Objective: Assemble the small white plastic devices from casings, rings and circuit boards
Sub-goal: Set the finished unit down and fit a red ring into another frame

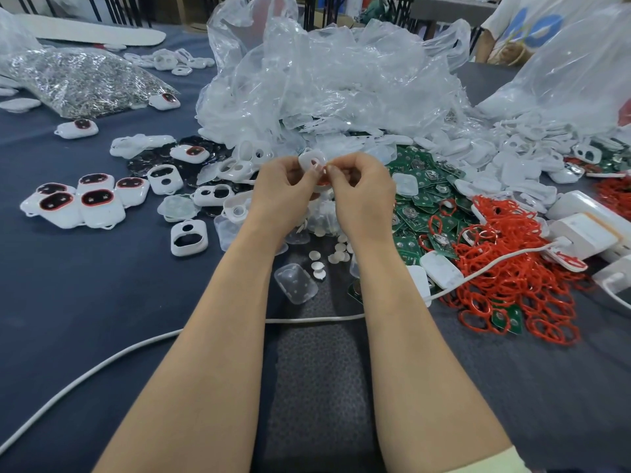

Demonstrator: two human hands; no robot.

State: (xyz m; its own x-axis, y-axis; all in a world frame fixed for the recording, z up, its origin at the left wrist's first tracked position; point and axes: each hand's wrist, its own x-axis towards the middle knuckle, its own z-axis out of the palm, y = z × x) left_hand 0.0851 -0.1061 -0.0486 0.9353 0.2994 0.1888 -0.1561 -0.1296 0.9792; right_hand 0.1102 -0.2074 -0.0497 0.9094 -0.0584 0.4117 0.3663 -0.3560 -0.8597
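Observation:
My left hand (285,189) and my right hand (362,191) meet above the table's middle, both pinching one white casing (311,158) with a round hole. A red ring (323,182) shows under the casing between my fingertips. Green circuit boards (426,199) lie in a heap just right of my hands. Red rings (512,268) are piled further right. Several finished white devices with red-rimmed dark windows (85,206) sit in a group at the left. Empty white casings (188,237) lie between that group and my hands.
A big crumpled clear plastic bag (334,87) holds white parts behind my hands. A bag of metal pieces (78,80) lies far left. A white cable (136,346) crosses the dark blue cloth. White boxes (587,227) sit at the right. Small white discs (334,250) are scattered below my hands.

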